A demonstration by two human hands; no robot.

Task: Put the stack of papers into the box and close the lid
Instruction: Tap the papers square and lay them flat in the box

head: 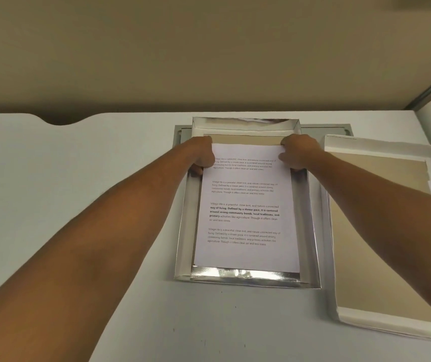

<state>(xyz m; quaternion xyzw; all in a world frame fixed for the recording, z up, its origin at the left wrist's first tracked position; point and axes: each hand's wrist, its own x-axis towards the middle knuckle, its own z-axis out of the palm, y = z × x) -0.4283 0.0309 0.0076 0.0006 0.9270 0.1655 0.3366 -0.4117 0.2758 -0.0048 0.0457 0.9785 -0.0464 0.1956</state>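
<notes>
Careful: your left hand (pixel 200 155) and right hand (pixel 296 152) each pinch a far corner of the stack of papers (pixel 245 205); sheets could snag the box (pixel 185 231) wall.

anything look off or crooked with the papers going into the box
Nothing stands out. The stack of papers lies roughly square inside the silver box, held at its far corners by the left hand and right hand. The lid lies beside it, inside up.

Papers (pixel 245 220) lie in box (pixel 185 226) on table (pixel 78 158); lid (pixel 381 231) just right of box, inside up.
</notes>
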